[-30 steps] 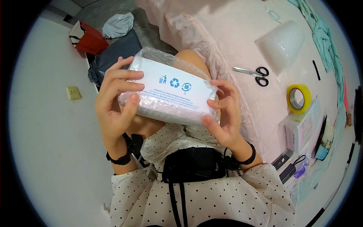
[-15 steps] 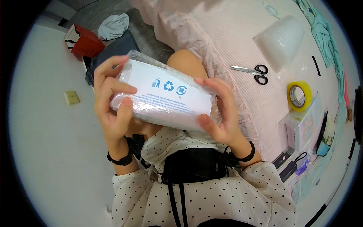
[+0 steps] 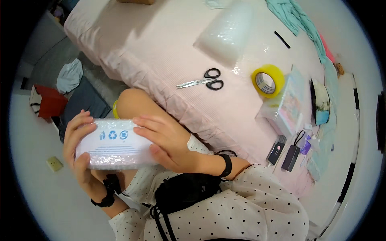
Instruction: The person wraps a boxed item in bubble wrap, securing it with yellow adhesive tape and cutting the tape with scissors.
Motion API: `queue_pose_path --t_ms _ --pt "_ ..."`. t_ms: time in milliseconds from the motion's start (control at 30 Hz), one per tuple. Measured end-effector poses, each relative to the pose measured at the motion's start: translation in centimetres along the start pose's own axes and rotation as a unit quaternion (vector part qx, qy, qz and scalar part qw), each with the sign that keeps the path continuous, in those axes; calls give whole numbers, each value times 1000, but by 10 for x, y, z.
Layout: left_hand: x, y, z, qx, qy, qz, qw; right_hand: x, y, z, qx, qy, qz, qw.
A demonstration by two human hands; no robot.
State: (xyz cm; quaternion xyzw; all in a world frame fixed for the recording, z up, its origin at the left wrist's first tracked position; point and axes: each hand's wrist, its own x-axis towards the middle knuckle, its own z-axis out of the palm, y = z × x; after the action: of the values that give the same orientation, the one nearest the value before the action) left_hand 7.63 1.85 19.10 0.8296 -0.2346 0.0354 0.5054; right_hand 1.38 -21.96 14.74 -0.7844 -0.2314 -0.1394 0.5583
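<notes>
A white box in bubble wrap point(image 3: 116, 146), with blue printed symbols on its upper face, is held over my lap. My left hand point(image 3: 81, 142) grips its left end, fingers over the top edge and thumb at the front. Around the right end close the fingers and thumb of my right hand point(image 3: 167, 142), which covers that end. On the bed to the right lie black-handled scissors point(image 3: 203, 82), their blades pointing left. Beyond them rests a roll of bubble wrap point(image 3: 225, 34), and beside it a yellow roll of tape point(image 3: 280, 78).
A plastic-covered box point(image 3: 287, 108) sits on the pink bed point(image 3: 161, 52). Nearby are a dark power bank point(image 3: 290, 157), a phone-like black item point(image 3: 276, 152) and a black strip point(image 3: 282, 39). On the floor at left stand a red bag point(image 3: 50, 102) and a white plastic bag point(image 3: 70, 76).
My view has turned toward the bed. The wrapped box is lower and further left in view, lying more level. My right hand has shifted inward over its top and right end.
</notes>
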Motion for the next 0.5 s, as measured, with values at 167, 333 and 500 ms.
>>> queue_pose_path --t_ms 167,333,500 --pt "-2 -5 -7 5 -11 -1 1000 4 -2 -2 12 -7 0 1000" --pt "-1 -6 -7 -4 -8 -29 1000 4 2 2 37 9 -3 999" --pt "1 -14 -5 -27 -10 -8 1000 -3 8 11 23 5 20 1000"
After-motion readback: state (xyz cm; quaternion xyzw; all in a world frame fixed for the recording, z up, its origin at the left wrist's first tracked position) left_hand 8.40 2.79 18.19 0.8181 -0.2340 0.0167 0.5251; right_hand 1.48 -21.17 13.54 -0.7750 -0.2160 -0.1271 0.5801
